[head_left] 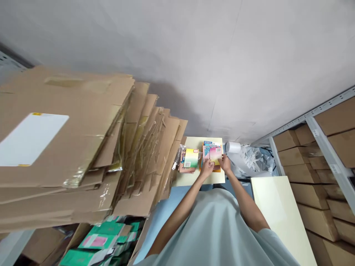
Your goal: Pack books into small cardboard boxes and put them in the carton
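Note:
Between my two hands is a flat pink-and-yellow packet [215,156] with a white barcode label near its top edge. My left hand [206,168] grips its lower left side with the fingers closed. At its right edge, my right hand [225,163] pinches it. Under and behind it lies a stack of colourful packets [206,149], blue, pink and orange at the edges. To the left, a yellow-and-green packet [192,158] with a barcode rests on top of others. All of these are on a small cream table [198,180].
A tall stack of flattened cardboard boxes [83,140] crowds the left. Below it stands a carton of green packages [102,236]. On the right are a white paper roll [233,147], crumpled paper strips [253,159], another cream tabletop [280,214] and shelves of brown boxes [307,184].

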Motion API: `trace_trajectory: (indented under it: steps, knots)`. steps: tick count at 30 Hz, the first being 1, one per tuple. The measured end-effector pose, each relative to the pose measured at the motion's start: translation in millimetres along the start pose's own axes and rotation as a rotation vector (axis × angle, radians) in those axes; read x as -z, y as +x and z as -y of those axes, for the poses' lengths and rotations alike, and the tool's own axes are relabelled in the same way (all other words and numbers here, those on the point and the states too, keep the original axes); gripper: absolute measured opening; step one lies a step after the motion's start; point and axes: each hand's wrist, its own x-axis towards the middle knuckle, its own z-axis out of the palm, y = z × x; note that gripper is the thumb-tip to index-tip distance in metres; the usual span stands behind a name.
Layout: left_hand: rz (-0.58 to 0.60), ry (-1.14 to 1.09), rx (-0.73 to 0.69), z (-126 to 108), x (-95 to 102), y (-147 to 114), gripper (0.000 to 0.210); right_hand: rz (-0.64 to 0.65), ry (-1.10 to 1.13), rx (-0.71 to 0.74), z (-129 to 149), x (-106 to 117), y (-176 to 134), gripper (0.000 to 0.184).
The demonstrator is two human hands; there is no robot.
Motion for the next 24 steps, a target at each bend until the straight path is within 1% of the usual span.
trace_trajectory:
  steps: [2,4,8,11,13,15,17,20,24]
  knots:
    - [0.03,-0.056,0.044,3.6,-1.8,-8.2,0.025,-0.01,0.017,-0.03,-1.7,0.9,-8.4,0.026]
    - [0.066,-0.107,0.072,5.7,-4.2,-17.8,0.025,-0.003,0.052,-0.045,-4.1,2.4,-18.9,0.027]
    - [0.136,-0.195,0.108,7.7,-8.2,-38.1,0.028,0.016,0.156,-0.069,-12.9,10.0,-48.6,0.045]
    - [0.164,-0.245,0.168,9.0,-10.5,-53.0,0.035,0.011,0.239,-0.096,-22.1,23.0,-76.5,0.054]
    - [0.155,-0.267,0.223,8.8,-13.6,-61.8,0.042,-0.004,0.308,-0.113,-28.7,35.2,-95.4,0.054]
    - [0.175,-0.279,0.257,6.9,-19.6,-69.5,0.046,-0.036,0.369,-0.135,-35.5,48.9,-113.9,0.051]
    - [0.254,-0.287,0.258,2.8,-28.8,-76.2,0.047,-0.091,0.388,-0.166,-42.6,62.8,-132.1,0.05]
    - [0.397,-0.275,0.26,-7.1,-46.8,-84.6,0.042,-0.183,0.396,-0.214,-53.2,81.0,-159.7,0.051]
    - [0.537,-0.205,0.229,-24.7,-71.9,-91.1,0.035,-0.286,0.435,-0.265,-64.2,101.9,-195.1,0.052]
